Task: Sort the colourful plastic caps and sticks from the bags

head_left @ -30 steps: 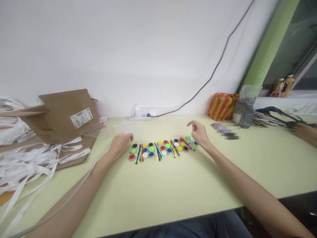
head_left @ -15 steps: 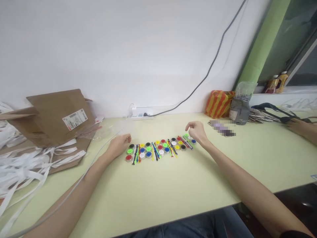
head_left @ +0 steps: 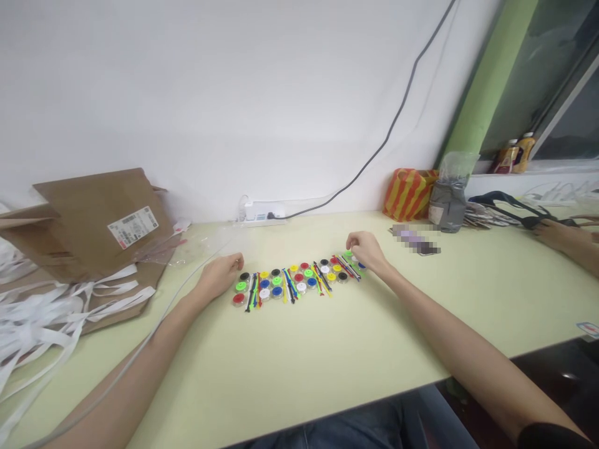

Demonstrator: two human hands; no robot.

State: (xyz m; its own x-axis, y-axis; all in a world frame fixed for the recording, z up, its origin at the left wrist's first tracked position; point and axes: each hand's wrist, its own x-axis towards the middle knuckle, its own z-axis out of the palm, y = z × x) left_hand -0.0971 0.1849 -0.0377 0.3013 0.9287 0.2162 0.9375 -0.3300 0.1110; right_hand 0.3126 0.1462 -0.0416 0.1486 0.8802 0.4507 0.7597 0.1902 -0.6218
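Small clear round pieces with coloured centres point(head_left: 277, 291) lie in rows on the table, in red, green, blue, yellow, white and black. Bundles of thin coloured arrow-shaped sticks point(head_left: 290, 287) lie between the groups. At the left end of the row my left hand point(head_left: 219, 275) rests beside the black and green pieces, fingers curled closed. My right hand point(head_left: 367, 249) is bent over the right end, its curled fingertips at a green-centred piece point(head_left: 347, 254) and partly covering the pieces there. Whatever either hand may hold is hidden.
An open cardboard box point(head_left: 103, 224) and white straps point(head_left: 42, 330) occupy the left. A grey cable point(head_left: 145, 340) crosses my left forearm. Behind stands a power strip point(head_left: 264, 212). Rightward are a phone point(head_left: 416, 240), a striped bag point(head_left: 407, 194), a grey bag point(head_left: 447, 206) and another person's hand point(head_left: 556, 234).
My right hand has come down slightly, bringing its fingertips closer to the right-end pieces. My left hand stays by the left end. The whole view has shifted a little.
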